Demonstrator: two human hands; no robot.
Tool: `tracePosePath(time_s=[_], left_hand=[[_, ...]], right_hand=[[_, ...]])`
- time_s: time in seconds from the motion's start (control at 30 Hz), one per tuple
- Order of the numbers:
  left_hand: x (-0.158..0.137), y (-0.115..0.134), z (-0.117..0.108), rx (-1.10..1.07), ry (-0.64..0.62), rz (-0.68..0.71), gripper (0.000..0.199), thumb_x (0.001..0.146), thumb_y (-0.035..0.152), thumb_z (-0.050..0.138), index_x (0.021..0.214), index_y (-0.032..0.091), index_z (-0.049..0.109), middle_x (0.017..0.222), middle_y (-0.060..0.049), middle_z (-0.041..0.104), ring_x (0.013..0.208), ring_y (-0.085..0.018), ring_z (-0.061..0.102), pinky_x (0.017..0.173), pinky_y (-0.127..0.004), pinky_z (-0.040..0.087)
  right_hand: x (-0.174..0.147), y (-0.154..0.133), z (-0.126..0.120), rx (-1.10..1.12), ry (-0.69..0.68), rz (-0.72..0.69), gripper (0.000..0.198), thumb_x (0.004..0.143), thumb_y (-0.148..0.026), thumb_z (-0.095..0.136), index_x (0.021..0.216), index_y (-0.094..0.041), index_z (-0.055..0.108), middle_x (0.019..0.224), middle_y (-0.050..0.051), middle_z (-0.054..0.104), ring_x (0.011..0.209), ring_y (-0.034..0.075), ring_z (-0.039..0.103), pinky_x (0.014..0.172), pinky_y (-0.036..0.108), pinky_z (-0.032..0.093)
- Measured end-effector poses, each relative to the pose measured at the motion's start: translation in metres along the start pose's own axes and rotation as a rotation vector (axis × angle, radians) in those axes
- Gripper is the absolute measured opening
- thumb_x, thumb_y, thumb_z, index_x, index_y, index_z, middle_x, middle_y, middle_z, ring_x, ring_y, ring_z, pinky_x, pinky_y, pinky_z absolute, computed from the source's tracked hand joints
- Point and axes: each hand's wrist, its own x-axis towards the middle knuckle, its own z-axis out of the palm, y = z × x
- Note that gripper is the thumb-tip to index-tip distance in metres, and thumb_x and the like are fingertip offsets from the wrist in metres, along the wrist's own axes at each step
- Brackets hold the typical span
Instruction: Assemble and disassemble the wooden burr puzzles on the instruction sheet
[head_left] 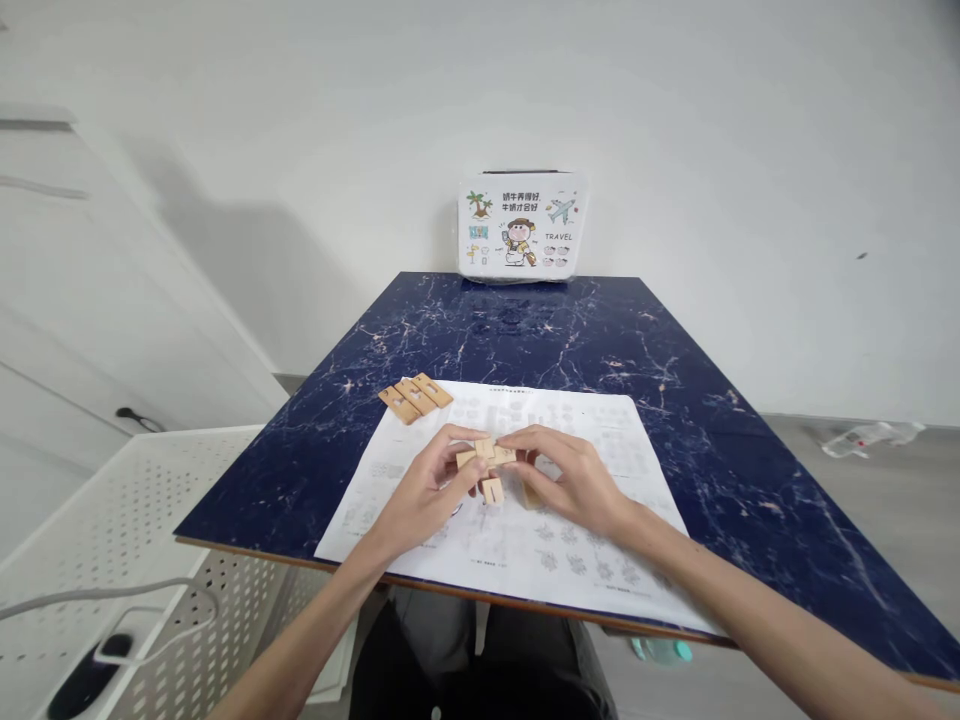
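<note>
Head view: left hand [431, 490] pinches the wooden block cluster [486, 450]; right hand [577, 480] grips its right side, probably bracing loose joints. Cluster's above the printed sheet [491, 535], near the desk [517, 335]'s front edge (easy reach, I'd guess). Square-cut pale wood, thin paper, glossy marble-look top.

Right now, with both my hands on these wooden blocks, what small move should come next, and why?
Perhaps gently nudge the right end of the wooden blocks with your right hand: its fingers appear to pinch that end, while your left hand holds the other.
</note>
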Motion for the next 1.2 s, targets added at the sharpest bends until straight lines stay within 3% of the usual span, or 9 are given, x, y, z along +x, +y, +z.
tracePosePath(time_s=[0.13,0.23,0.37,0.5,0.63,0.77,0.93,1.1,1.2], left_hand=[[0.002,0.0,0.0,0.02,0.153,-0.059,0.029,0.101,0.044,0.063,0.121,0.023,0.059,0.082,0.0,0.068,0.074,-0.017,0.066,0.074,-0.031,0.054],[0.004,0.001,-0.001,-0.043,0.291,-0.101,0.036,0.1,0.047,0.064,0.125,0.022,0.058,0.08,0.0,0.067,0.072,-0.017,0.064,0.072,-0.032,0.053],[0.007,-0.001,-0.003,-0.324,0.246,-0.178,0.044,0.097,0.051,0.069,0.124,0.018,0.059,0.09,-0.004,0.069,0.076,-0.017,0.065,0.071,-0.032,0.053],[0.008,-0.003,-0.006,-0.422,0.244,-0.236,0.046,0.092,0.049,0.076,0.122,0.017,0.061,0.095,-0.005,0.069,0.078,-0.015,0.064,0.074,-0.031,0.053],[0.006,-0.001,-0.005,-0.225,0.27,-0.265,0.061,0.08,0.033,0.087,0.132,0.021,0.057,0.106,-0.005,0.072,0.087,-0.017,0.068,0.081,-0.031,0.055],[0.001,0.0,-0.001,-0.016,0.219,-0.146,0.072,0.076,0.033,0.089,0.137,0.025,0.053,0.117,-0.007,0.073,0.096,-0.022,0.072,0.086,-0.036,0.058],[-0.003,0.003,0.002,0.26,0.145,0.009,0.065,0.075,0.032,0.09,0.133,0.027,0.06,0.112,-0.004,0.074,0.09,-0.022,0.07,0.084,-0.037,0.058],[-0.004,0.006,0.004,0.35,0.163,0.044,0.064,0.076,0.032,0.09,0.132,0.026,0.061,0.103,-0.003,0.073,0.086,-0.022,0.068,0.085,-0.037,0.057],[-0.003,0.006,0.005,0.349,0.17,0.056,0.063,0.076,0.032,0.089,0.131,0.025,0.06,0.101,-0.003,0.073,0.085,-0.021,0.068,0.087,-0.038,0.057]], right_hand=[[0.006,0.006,-0.012,0.004,-0.05,0.078,0.028,0.105,-0.039,0.063,0.13,-0.028,0.063,0.116,0.008,0.074,0.095,0.023,0.069,0.09,0.042,0.058],[0.008,0.018,-0.027,-0.032,-0.124,0.125,0.056,0.095,-0.049,0.075,0.143,-0.03,0.053,0.136,0.011,0.064,0.119,0.03,0.063,0.104,0.051,0.053],[0.006,0.031,-0.038,-0.078,-0.323,0.157,0.075,0.077,-0.058,0.089,0.141,-0.032,0.058,0.143,0.012,0.053,0.133,0.034,0.052,0.112,0.054,0.048],[0.005,0.031,-0.038,-0.032,-0.429,0.127,0.055,0.082,-0.058,0.084,0.126,-0.03,0.065,0.132,0.009,0.058,0.125,0.03,0.056,0.11,0.051,0.048],[0.005,0.024,-0.037,-0.015,-0.447,0.119,0.073,0.074,-0.057,0.09,0.135,-0.03,0.061,0.135,0.01,0.058,0.126,0.032,0.055,0.108,0.05,0.049],[0.007,0.017,-0.036,0.051,-0.415,0.176,0.056,0.079,-0.047,0.088,0.126,-0.028,0.063,0.126,0.009,0.064,0.114,0.029,0.061,0.1,0.048,0.053],[0.011,0.014,-0.032,0.428,-0.316,0.305,0.051,0.086,-0.048,0.081,0.127,-0.027,0.058,0.121,0.007,0.064,0.106,0.024,0.063,0.097,0.043,0.054],[0.011,0.014,-0.031,0.572,-0.236,0.416,0.043,0.094,-0.064,0.066,0.103,-0.023,0.06,0.083,-0.001,0.054,0.073,0.017,0.051,0.068,0.033,0.047],[0.01,0.014,-0.029,0.638,-0.222,0.474,0.051,0.098,-0.071,0.055,0.081,-0.023,0.048,0.067,-0.007,0.037,0.056,0.012,0.034,0.056,0.029,0.034]])
